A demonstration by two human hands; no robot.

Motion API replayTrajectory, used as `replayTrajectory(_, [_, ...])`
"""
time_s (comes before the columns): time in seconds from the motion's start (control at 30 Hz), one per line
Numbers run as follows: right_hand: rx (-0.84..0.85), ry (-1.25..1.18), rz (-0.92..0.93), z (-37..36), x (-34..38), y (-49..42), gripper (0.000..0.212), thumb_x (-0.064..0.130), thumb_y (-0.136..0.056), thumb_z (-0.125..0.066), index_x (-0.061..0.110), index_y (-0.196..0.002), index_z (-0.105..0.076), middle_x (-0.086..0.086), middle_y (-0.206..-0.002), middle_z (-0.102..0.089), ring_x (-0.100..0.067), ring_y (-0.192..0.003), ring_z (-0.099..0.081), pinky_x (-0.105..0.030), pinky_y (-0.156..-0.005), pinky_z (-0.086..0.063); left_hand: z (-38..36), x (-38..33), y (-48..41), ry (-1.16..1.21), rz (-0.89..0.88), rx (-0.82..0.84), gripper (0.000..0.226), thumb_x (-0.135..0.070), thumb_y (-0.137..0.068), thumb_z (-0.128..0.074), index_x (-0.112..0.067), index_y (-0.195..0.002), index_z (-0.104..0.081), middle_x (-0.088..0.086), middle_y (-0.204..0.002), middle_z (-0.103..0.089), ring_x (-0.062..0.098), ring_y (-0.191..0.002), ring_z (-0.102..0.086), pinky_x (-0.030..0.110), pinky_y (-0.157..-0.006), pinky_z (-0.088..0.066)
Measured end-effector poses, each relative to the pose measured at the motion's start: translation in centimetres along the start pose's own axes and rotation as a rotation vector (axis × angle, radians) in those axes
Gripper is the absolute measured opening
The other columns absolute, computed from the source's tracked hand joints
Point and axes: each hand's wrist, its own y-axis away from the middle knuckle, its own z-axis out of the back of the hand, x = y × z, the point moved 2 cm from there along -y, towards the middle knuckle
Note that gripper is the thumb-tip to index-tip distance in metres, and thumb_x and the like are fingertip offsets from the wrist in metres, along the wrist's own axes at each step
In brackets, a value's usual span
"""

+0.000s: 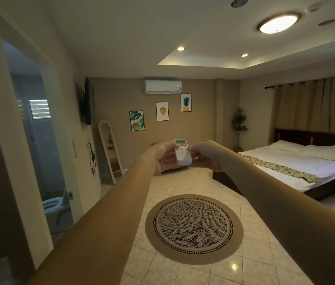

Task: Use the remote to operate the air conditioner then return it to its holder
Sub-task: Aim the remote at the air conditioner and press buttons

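A white remote (pixel 183 156) with a small screen at its top is held out at arm's length, pointing toward the far wall. My left hand (pixel 159 156) grips it from the left and underneath. My right hand (pixel 208 155) touches its right side, with a fingertip on the buttons below the screen. The white air conditioner (pixel 163 86) hangs high on the far wall, above the remote, with a small light lit on its front. No holder for the remote is visible.
A bed (pixel 298 167) fills the right side. A round rug (pixel 193 229) lies on the tiled floor below my arms. On the left are an open bathroom doorway (pixel 39 161), a wall television (pixel 89 100) and a leaning mirror (pixel 110 151).
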Motion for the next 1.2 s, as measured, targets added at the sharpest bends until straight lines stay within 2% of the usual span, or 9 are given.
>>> replayTrajectory(0.17, [0.013, -0.011, -0.002, 0.0, -0.3, -0.3, 0.017, 0.013, -0.105, -0.061, 0.002, -0.115, -0.067, -0.012, -0.083, -0.082, -0.025, -0.083, -0.081, -0.03, -0.061, -0.066, 0.2, 0.1, -0.5, -0.01, -0.01, 0.0, 0.013, -0.017, -0.093, -0.076, -0.006, -0.087, -0.071, 0.008, -0.062, -0.078, 0.02, -0.07, -0.075, 0.022, -0.04, -0.057])
replayTrajectory(0.33, [0.005, 0.007, 0.003, 0.2, -0.3, -0.9, 0.023, 0.016, -0.103, -0.063, 0.003, -0.122, -0.067, -0.013, -0.09, -0.083, -0.025, -0.086, -0.082, -0.033, -0.067, -0.067, 0.2, 0.1, -1.0, -0.008, -0.022, 0.006, 0.012, -0.019, -0.092, -0.077, -0.008, -0.09, -0.073, 0.01, -0.083, -0.079, 0.02, -0.073, -0.076, 0.022, -0.043, -0.058])
replayTrajectory(0.5, [-0.031, 0.025, 0.041, 0.4, 0.2, -1.1, 0.029, 0.02, -0.103, -0.065, 0.004, -0.127, -0.065, -0.016, -0.102, -0.08, -0.028, -0.094, -0.081, -0.036, -0.077, -0.067, 0.0, -0.4, -1.2, 0.001, -0.073, 0.009, 0.026, -0.024, -0.091, -0.078, -0.009, -0.112, -0.075, 0.009, -0.099, -0.081, 0.019, -0.083, -0.078, 0.024, -0.055, -0.061])
replayTrajectory(0.63, [-0.024, 0.027, 0.069, 0.6, 0.5, -0.8, 0.029, 0.019, -0.104, -0.063, 0.007, -0.13, -0.065, -0.014, -0.102, -0.08, -0.027, -0.094, -0.08, -0.037, -0.077, -0.067, 0.0, -0.6, -1.0, -0.005, -0.105, 0.02, 0.021, -0.024, -0.092, -0.078, -0.013, -0.109, -0.074, 0.005, -0.088, -0.081, 0.015, -0.073, -0.078, 0.022, -0.048, -0.06])
replayTrajectory(0.7, [-0.012, 0.041, 0.101, 0.7, 0.4, -0.8, 0.03, 0.019, -0.105, -0.061, 0.012, -0.134, -0.063, -0.013, -0.109, -0.078, -0.029, -0.101, -0.079, -0.044, -0.087, -0.065, 0.1, -0.7, -0.8, -0.013, -0.163, 0.035, 0.019, -0.02, -0.094, -0.077, -0.012, -0.111, -0.073, 0.005, -0.087, -0.081, 0.013, -0.066, -0.079, 0.023, -0.05, -0.061])
replayTrajectory(0.87, [-0.018, 0.07, 0.191, 0.9, 0.0, -0.8, 0.038, 0.022, -0.105, -0.062, 0.017, -0.142, -0.059, -0.009, -0.118, -0.075, -0.028, -0.108, -0.076, -0.049, -0.095, -0.062, 0.3, -0.4, -0.7, 0.012, -0.322, 0.101, 0.035, -0.009, -0.095, -0.076, -0.006, -0.129, -0.071, 0.014, -0.115, -0.08, 0.026, -0.098, -0.08, 0.037, -0.074, -0.068])
replayTrajectory(1.0, [-0.007, 0.074, 0.21, 0.9, 0.0, -0.5, 0.037, 0.021, -0.105, -0.061, 0.016, -0.142, -0.059, -0.008, -0.117, -0.074, -0.027, -0.106, -0.076, -0.043, -0.088, -0.065, 0.2, -0.3, -0.5, 0.039, -0.322, 0.101, 0.032, -0.007, -0.094, -0.076, -0.006, -0.126, -0.073, 0.008, -0.099, -0.082, 0.019, -0.079, -0.082, 0.033, -0.066, -0.068])
replayTrajectory(1.13, [0.004, 0.078, 0.207, 0.9, -0.1, -0.3, 0.034, 0.02, -0.105, -0.06, 0.016, -0.139, -0.06, -0.009, -0.116, -0.075, -0.027, -0.106, -0.076, -0.043, -0.089, -0.064, 0.1, -0.3, -0.3, 0.035, -0.324, 0.087, 0.031, -0.005, -0.095, -0.075, -0.003, -0.126, -0.072, 0.013, -0.108, -0.08, 0.018, -0.074, -0.082, 0.031, -0.06, -0.066])
replayTrajectory(1.2, [-0.005, 0.088, 0.201, 0.9, -0.2, -0.4, 0.032, 0.021, -0.106, -0.06, 0.016, -0.138, -0.061, -0.009, -0.117, -0.074, -0.028, -0.107, -0.075, -0.046, -0.094, -0.063, 0.1, -0.4, -0.2, 0.019, -0.311, 0.066, 0.031, -0.006, -0.095, -0.076, -0.003, -0.125, -0.071, 0.012, -0.103, -0.08, 0.015, -0.067, -0.081, 0.028, -0.056, -0.065])
